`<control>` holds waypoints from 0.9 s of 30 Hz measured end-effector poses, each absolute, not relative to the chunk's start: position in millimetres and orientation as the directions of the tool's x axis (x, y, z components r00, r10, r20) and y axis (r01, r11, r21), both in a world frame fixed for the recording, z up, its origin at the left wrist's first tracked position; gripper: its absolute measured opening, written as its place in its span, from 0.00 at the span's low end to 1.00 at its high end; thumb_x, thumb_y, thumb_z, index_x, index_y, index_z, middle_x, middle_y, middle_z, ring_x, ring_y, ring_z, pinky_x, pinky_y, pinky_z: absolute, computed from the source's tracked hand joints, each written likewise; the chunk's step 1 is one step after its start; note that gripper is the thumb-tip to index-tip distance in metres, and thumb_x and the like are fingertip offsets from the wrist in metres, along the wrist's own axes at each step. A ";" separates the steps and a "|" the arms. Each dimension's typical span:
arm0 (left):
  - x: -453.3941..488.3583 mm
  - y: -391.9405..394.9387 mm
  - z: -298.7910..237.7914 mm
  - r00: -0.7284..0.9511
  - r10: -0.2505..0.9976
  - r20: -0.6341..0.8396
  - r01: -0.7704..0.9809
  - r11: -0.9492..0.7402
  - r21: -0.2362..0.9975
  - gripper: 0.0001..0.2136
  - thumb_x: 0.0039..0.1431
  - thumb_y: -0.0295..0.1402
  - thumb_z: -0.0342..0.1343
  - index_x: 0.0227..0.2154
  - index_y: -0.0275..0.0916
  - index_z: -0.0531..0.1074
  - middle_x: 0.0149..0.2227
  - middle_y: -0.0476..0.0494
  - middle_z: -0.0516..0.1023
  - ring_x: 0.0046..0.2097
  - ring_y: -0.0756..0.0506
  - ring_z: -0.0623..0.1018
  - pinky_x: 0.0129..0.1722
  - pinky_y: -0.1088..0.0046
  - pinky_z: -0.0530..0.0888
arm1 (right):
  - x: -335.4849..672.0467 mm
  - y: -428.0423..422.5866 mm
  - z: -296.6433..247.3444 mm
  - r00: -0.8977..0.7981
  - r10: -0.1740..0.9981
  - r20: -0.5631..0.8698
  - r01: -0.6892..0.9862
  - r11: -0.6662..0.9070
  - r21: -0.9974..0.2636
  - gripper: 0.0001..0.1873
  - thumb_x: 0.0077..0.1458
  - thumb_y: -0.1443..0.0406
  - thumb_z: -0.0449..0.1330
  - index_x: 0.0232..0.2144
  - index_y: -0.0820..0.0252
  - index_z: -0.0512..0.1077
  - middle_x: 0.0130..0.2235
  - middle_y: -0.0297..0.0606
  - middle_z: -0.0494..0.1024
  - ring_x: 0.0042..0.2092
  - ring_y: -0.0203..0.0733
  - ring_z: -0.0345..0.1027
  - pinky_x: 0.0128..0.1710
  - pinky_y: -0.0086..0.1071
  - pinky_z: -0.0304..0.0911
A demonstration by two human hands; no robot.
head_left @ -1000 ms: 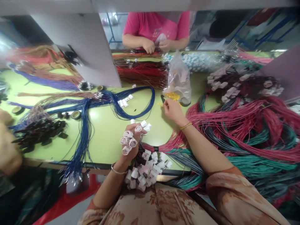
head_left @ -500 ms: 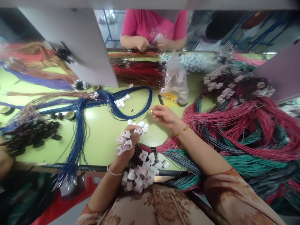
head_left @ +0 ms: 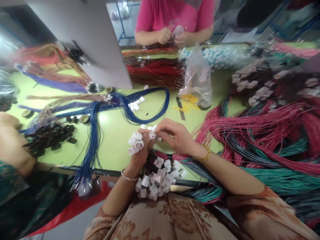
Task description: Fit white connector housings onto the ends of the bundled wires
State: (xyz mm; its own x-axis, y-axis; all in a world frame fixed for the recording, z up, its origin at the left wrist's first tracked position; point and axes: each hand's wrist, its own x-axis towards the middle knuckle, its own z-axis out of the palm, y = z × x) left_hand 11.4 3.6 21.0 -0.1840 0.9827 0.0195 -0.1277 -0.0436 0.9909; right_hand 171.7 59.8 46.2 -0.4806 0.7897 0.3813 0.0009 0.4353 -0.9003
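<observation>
My left hand (head_left: 142,154) is closed around a bunch of white plastic connectors (head_left: 136,144), their open faces pointing up and left. My right hand (head_left: 176,135) is pinched at one white connector (head_left: 152,134) near the left thumb. A small yellow piece, seen in those fingers half a second ago, is now hidden by them. Below, more white connectors (head_left: 158,180) hang in a cluster at the table edge, by pink and green wires tied with a black band (head_left: 169,156). Loose yellow pieces (head_left: 188,101) lie beyond my right hand.
A clear plastic bag (head_left: 198,78) stands behind the yellow pieces. Blue wires (head_left: 91,133) lie left, pink wires (head_left: 240,123) right. A grey upright panel (head_left: 100,43) rises at back left. A co-worker in a pink shirt (head_left: 175,15) sits opposite; another person's arm (head_left: 11,143) is far left.
My right hand has moved left and down from above the table to the connectors in my left hand. The yellow piece has gone out of sight. The whole view has shifted slightly.
</observation>
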 end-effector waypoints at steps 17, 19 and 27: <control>10.9 0.2 23.7 -0.253 0.967 -0.021 0.003 0.022 1.000 0.16 0.62 0.48 0.59 0.31 0.40 0.69 0.23 0.53 0.67 0.27 0.50 0.69 0.29 0.73 0.68 | 167.0 46.8 45.7 -0.550 0.660 0.511 0.305 0.729 -0.613 0.09 0.64 0.70 0.50 0.37 0.56 0.69 0.32 0.37 0.75 0.33 0.39 0.66 0.34 0.32 0.61; 11.0 -0.2 22.1 -0.284 0.959 -0.008 0.041 0.021 0.999 0.15 0.62 0.47 0.59 0.31 0.40 0.69 0.25 0.53 0.70 0.28 0.50 0.70 0.31 0.73 0.69 | 165.2 47.7 43.0 -0.575 0.671 0.468 0.346 0.718 -0.604 0.09 0.63 0.71 0.50 0.37 0.57 0.69 0.33 0.38 0.75 0.34 0.40 0.66 0.35 0.32 0.61; 12.7 0.9 22.6 -0.339 0.939 0.054 0.205 0.018 0.979 0.15 0.62 0.46 0.59 0.30 0.40 0.69 0.27 0.52 0.72 0.30 0.49 0.72 0.33 0.71 0.70 | 160.2 46.8 35.8 -0.636 0.659 0.401 0.408 0.729 -0.550 0.09 0.60 0.74 0.51 0.39 0.58 0.66 0.35 0.40 0.76 0.34 0.42 0.65 0.34 0.33 0.58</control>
State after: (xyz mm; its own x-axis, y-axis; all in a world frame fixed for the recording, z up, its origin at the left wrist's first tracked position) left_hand 12.7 0.9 22.6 -0.3390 0.9393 0.0537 0.2045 0.0179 0.9787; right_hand 160.2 46.8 35.8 -0.6363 0.6591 0.4008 0.4081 0.7285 -0.5502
